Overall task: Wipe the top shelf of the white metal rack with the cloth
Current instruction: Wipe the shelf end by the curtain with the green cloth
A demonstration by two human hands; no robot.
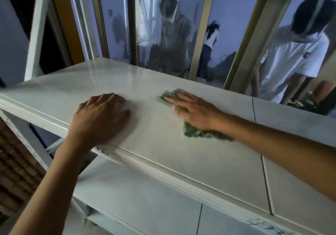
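The white metal rack's top shelf (76, 82) runs across the view from left to right. A green cloth (192, 132) lies on it near the middle, with a corner (164, 97) showing past my fingertips. My right hand (192, 107) presses flat on the cloth, fingers straight and blurred by motion. My left hand (101, 114) rests on the shelf near its front edge, fingers bent loosely on the surface, holding nothing.
A lower shelf (145, 203) of the rack shows below the front edge. Behind the rack stands a window with metal frames (201, 31); people appear in the glass (174, 34). A white upright post (37, 29) rises at the back left.
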